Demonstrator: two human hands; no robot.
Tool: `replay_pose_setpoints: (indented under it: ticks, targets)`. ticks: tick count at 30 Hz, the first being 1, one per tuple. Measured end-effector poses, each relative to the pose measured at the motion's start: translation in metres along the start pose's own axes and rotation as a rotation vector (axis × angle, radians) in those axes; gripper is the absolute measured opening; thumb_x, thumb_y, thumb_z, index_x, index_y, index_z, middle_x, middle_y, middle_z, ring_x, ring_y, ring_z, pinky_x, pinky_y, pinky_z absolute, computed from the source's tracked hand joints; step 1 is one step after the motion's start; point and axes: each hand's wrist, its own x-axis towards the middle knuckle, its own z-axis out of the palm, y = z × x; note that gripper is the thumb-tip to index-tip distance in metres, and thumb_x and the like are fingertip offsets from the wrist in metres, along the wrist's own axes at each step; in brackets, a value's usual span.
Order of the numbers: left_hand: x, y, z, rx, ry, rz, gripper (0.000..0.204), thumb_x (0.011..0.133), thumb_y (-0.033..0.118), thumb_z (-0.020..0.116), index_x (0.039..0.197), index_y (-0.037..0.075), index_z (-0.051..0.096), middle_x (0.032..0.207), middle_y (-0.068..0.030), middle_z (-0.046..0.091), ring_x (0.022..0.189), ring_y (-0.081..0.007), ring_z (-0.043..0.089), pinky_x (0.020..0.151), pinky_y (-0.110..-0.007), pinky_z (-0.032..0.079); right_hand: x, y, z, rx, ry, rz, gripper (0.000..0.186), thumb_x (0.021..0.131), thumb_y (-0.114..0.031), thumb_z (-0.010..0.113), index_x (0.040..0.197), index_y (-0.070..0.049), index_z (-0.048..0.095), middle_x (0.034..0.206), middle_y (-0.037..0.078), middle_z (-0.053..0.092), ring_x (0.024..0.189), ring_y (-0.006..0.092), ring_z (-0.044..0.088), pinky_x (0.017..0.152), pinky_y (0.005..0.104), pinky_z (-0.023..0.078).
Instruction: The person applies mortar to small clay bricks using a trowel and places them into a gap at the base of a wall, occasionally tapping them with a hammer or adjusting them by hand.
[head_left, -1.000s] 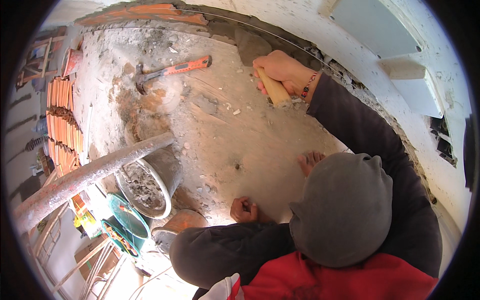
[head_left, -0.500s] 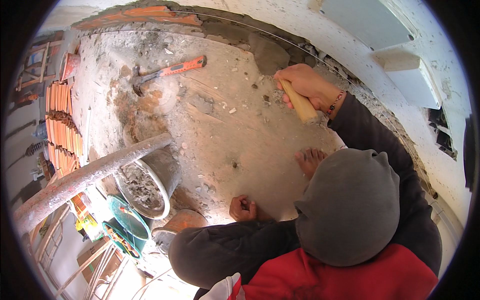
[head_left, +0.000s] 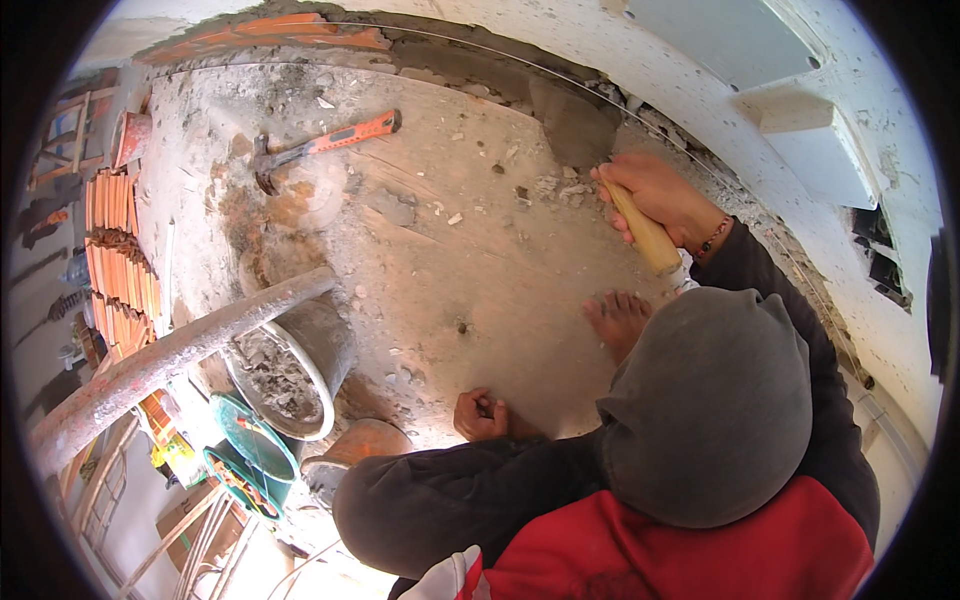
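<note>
My right hand [head_left: 660, 195] is closed around the pale wooden handle of a trowel [head_left: 645, 235]. Its broad grey blade [head_left: 575, 125] lies at the base of the wall, over a strip of rough mortar. Crumbled mortar [head_left: 565, 188] lies beside the blade and my fingers. My left hand [head_left: 481, 414] is low over the dusty floor beyond a dark-clothed limb, fingers curled in, with nothing visible in them. A bare foot [head_left: 615, 322] shows beside a grey rounded clothed shape that hides part of my right arm.
A hammer [head_left: 325, 142] with an orange grip lies on the dusty surface [head_left: 470, 300]. At left, a rough pole [head_left: 180, 355] crosses by a mortar-filled bucket [head_left: 325, 375], green containers [head_left: 255, 440] and stacked bricks [head_left: 120, 270]. A taut string [head_left: 500, 50] runs along the white wall [head_left: 700, 120].
My right hand and the trowel have moved right and slightly down along the wall base. More crumbled mortar shows beside the blade. My left hand stays nearly where it was.
</note>
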Motion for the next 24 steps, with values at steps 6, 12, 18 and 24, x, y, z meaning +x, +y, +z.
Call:
replay_pose_setpoints:
  ticks: [6, 12, 18, 24]
  targets:
    - [0.002, 0.0, -0.002, 0.009, 0.002, 0.024, 0.028, 0.058, 0.011, 0.073, 0.085, 0.007, 0.064, 0.065, -0.0056, 0.049, 0.054, -0.02, 0.048, 0.048, -0.033, 0.039, -0.02, 0.012, -0.021, -0.021, 0.016, 0.004, 0.02, 0.098, -0.024, 0.049, 0.098, -0.004, 0.051, 0.075, 0.001, 0.052, 0.05, 0.0105, 0.052, 0.04, 0.0258, 0.047]
    - [-0.001, -0.009, 0.002, 0.002, -0.005, 0.013, 0.03, 0.057, 0.01, 0.073, 0.085, 0.006, 0.064, 0.064, -0.0059, 0.05, 0.053, -0.0195, 0.048, 0.048, -0.032, 0.039, -0.034, 0.025, -0.041, 0.017, 0.042, 0.013, 0.023, 0.098, -0.024, 0.048, 0.106, -0.002, 0.052, 0.075, 0.001, 0.052, 0.05, 0.0094, 0.051, 0.04, 0.0249, 0.047]
    - [-0.001, -0.009, 0.0, 0.014, 0.018, 0.027, 0.03, 0.057, 0.011, 0.073, 0.085, 0.006, 0.064, 0.064, -0.0055, 0.05, 0.053, -0.0196, 0.048, 0.048, -0.032, 0.039, -0.042, 0.032, -0.055, -0.009, 0.073, 0.002, 0.023, 0.1, -0.023, 0.045, 0.108, -0.003, 0.053, 0.075, 0.001, 0.053, 0.046, 0.0083, 0.05, 0.037, 0.024, 0.043]
    - [0.001, -0.005, 0.004, -0.011, 0.06, 0.051, 0.03, 0.058, 0.013, 0.073, 0.086, 0.007, 0.064, 0.064, -0.0056, 0.05, 0.053, -0.0219, 0.05, 0.049, -0.035, 0.041, -0.068, 0.03, -0.043, -0.332, 0.194, -0.016, 0.025, 0.1, -0.023, 0.044, 0.112, -0.004, 0.055, 0.075, 0.0, 0.053, 0.044, 0.0072, 0.047, 0.037, 0.0257, 0.038]
